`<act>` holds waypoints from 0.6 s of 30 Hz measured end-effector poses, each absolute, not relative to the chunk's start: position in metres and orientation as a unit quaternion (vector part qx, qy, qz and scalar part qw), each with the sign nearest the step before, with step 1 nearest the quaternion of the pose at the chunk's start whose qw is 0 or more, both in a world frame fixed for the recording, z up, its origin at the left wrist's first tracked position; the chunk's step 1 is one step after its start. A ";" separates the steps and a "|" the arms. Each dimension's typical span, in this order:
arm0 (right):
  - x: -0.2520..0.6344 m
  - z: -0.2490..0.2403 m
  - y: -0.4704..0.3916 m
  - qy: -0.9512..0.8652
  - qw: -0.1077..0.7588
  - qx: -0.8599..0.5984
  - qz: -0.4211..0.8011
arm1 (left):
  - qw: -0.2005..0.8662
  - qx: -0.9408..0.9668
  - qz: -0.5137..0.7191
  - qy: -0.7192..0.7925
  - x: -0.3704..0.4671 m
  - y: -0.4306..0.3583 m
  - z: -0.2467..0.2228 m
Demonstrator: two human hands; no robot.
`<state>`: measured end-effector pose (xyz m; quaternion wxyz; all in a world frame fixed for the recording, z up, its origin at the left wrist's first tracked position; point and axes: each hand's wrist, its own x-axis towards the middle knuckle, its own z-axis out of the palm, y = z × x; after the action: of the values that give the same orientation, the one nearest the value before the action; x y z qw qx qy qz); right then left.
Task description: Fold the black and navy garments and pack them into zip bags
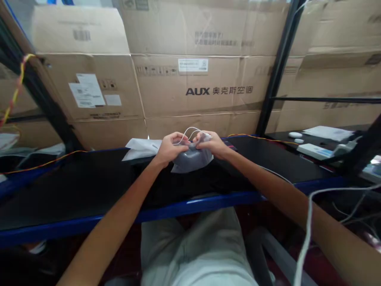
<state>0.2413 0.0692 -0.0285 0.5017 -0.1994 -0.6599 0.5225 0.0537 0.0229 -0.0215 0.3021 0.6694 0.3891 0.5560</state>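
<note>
Between my hands is a translucent plastic bag (193, 159), held just above the black tabletop, with something greyish inside that I cannot make out. My left hand (170, 150) pinches the bag's upper left edge between thumb and fingers. On the other side, my right hand (212, 143) grips the upper right edge, with some crumpled plastic by its fingers. A thin white cord (192, 128) loops up over the bag's mouth between the two hands. Another white plastic bag (142, 147) lies just left of my left hand.
A black table (98, 186) with a blue edge stretches across in front of me. Large cardboard sheets (166, 95) stand behind it between dark metal posts (275, 71). At right are a white box (314, 151) and papers (329, 132). A white cable (309, 218) hangs near my right forearm.
</note>
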 end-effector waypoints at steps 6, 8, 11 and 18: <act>0.241 -0.028 0.069 -0.660 0.498 -0.196 0.527 | 0.311 0.672 0.552 0.382 0.054 0.024 -0.022; 0.241 -0.028 0.069 -0.661 0.499 -0.203 0.522 | 0.312 0.669 0.553 0.387 0.054 0.023 -0.022; 0.242 -0.028 0.068 -0.662 0.498 -0.207 0.521 | 0.314 0.668 0.551 0.391 0.055 0.022 -0.021; 0.242 -0.028 0.068 -0.659 0.494 -0.203 0.529 | 0.322 0.667 0.551 0.385 0.055 0.020 -0.020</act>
<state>0.2416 0.0684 -0.0282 0.4944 -0.2034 -0.6587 0.5295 0.0551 0.0200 -0.0201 0.3216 0.6670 0.3853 0.5507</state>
